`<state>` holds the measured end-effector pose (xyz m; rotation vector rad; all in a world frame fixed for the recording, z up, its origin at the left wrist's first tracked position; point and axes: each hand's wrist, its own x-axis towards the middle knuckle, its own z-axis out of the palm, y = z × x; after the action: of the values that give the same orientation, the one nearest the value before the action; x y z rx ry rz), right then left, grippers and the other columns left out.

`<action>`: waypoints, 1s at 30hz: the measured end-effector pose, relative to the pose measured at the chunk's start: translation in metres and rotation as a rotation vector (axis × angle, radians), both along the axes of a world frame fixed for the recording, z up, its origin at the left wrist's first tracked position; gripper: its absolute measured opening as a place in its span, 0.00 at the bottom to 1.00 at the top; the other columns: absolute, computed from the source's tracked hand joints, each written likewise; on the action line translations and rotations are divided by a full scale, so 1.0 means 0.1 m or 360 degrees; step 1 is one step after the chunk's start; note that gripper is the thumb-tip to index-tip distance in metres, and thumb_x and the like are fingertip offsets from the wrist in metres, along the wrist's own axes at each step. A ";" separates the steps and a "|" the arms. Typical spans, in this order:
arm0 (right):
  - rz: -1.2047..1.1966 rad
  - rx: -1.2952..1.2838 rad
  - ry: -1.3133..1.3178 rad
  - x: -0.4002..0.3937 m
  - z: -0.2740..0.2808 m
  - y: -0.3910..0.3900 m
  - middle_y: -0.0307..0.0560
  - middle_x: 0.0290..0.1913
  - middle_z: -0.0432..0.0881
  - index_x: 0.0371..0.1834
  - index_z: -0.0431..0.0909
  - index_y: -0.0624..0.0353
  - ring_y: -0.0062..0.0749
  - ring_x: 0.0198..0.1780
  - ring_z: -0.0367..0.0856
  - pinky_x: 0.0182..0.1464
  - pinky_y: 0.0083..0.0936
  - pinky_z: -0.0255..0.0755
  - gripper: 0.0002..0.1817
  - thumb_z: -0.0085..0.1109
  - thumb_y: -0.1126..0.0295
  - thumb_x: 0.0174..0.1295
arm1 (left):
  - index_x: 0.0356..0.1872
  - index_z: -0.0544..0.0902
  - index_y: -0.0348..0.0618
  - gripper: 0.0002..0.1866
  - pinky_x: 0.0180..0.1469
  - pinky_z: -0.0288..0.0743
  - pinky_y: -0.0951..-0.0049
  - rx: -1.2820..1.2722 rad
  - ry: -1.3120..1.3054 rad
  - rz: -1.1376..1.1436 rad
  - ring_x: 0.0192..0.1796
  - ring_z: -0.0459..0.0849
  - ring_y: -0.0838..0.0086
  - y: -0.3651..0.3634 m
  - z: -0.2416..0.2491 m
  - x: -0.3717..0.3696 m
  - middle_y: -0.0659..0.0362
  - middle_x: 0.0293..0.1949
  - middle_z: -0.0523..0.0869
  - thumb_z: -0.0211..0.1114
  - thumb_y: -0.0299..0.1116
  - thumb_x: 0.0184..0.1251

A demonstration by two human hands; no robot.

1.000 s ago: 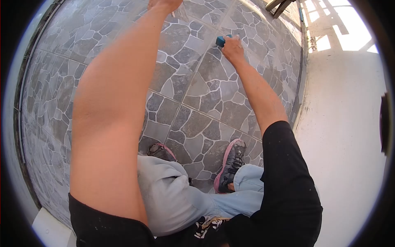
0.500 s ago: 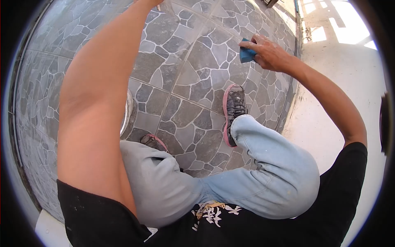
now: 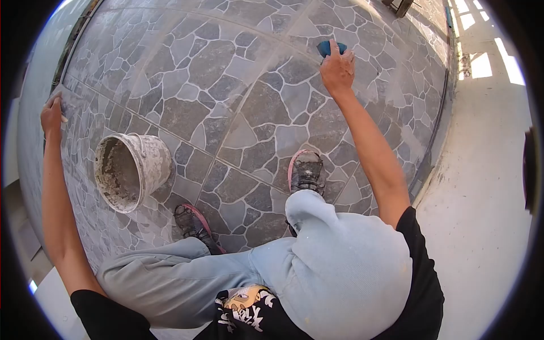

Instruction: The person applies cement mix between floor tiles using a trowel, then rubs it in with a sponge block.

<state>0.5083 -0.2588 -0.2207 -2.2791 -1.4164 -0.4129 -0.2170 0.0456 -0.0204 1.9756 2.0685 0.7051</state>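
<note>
My right hand (image 3: 339, 71) is closed on a blue sponge (image 3: 331, 49), pressed against the grey stone-patterned tile floor (image 3: 258, 156) in front of me. At the far left, my left hand (image 3: 51, 116) has its fingers bent around something pale that I cannot make out, close to the floor's left side. A white bucket (image 3: 156, 161) smeared with dried grey material stands between my left arm and my left shoe. Its mouth faces left in the view, and its inner wall is crusted.
My shoes (image 3: 307, 170) rest on the tiles below the bucket's level and to its right. A white wall (image 3: 476, 187) runs along the right side. A dark wooden leg (image 3: 403, 8) stands at the top right. Pale haze marks parts of the tiles.
My left hand has swung from the top edge to the far left, uncovering the bucket. My right hand has moved up and slightly left with the sponge, down onto the floor. The view has shifted.
</note>
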 end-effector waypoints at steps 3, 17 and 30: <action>0.0723 -0.0019 0.0405 -0.61 0.47 -0.26 0.62 0.47 0.77 0.66 0.81 0.52 0.57 0.49 0.79 0.53 0.46 0.77 0.28 0.64 0.74 0.58 | 0.59 0.90 0.46 0.20 0.33 0.76 0.71 0.0039 0.0303 0.0179 0.22 0.82 0.76 -0.20 0.34 -0.52 0.56 0.48 0.93 0.58 0.41 0.74; 0.0571 0.0033 0.0363 0.20 0.43 0.13 0.60 0.45 0.78 0.60 0.84 0.53 0.56 0.45 0.81 0.48 0.48 0.77 0.23 0.65 0.72 0.59 | 0.62 0.86 0.49 0.20 0.61 0.77 0.65 0.0304 0.1229 -0.0215 0.59 0.87 0.61 0.06 1.62 -1.00 0.55 0.58 0.90 0.53 0.40 0.79; -0.0154 -0.0285 -0.0065 1.78 0.22 -1.34 0.59 0.44 0.79 0.62 0.81 0.54 0.56 0.47 0.82 0.48 0.47 0.77 0.23 0.64 0.73 0.61 | 0.66 0.85 0.49 0.23 0.50 0.78 0.69 0.0392 0.0338 -0.0102 0.44 0.90 0.72 0.45 0.27 -1.15 0.59 0.56 0.91 0.55 0.43 0.79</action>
<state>0.6865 -0.3928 -0.1991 -2.5034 -1.4179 -0.3773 -0.3316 0.0911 0.0067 2.3326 2.1090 0.8023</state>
